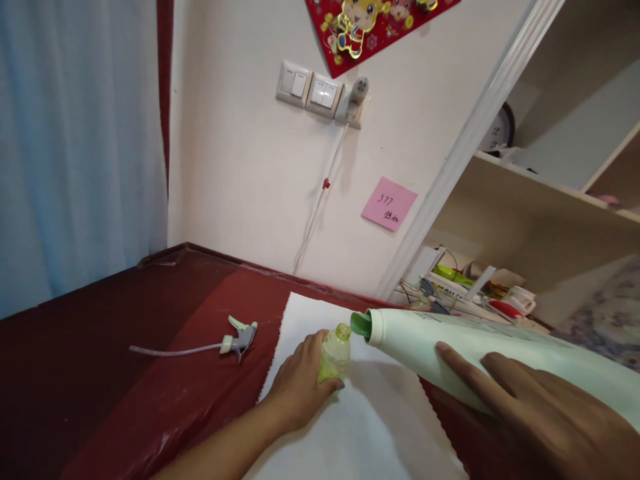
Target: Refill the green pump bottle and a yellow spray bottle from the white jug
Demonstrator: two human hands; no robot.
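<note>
Head view: the left hand (305,383) is wrapped around the small bottle (334,360) over the white sheet (380,427); it looks light and squeezable, best held low on the body. The right hand (545,407) grips the large bottle (430,340), tipped nearly level, probably heavier and slippery, so best supported mid-body. Its spout (361,325) sits just beside the small neck. Room opens leftward, toward the spray trigger (240,340); shelves (555,175) crowd the far right.

Small yellow-green bottle (334,357), uncapped; large pale-green bottle (410,333) tilted, green spout (360,325) near small bottle
</note>
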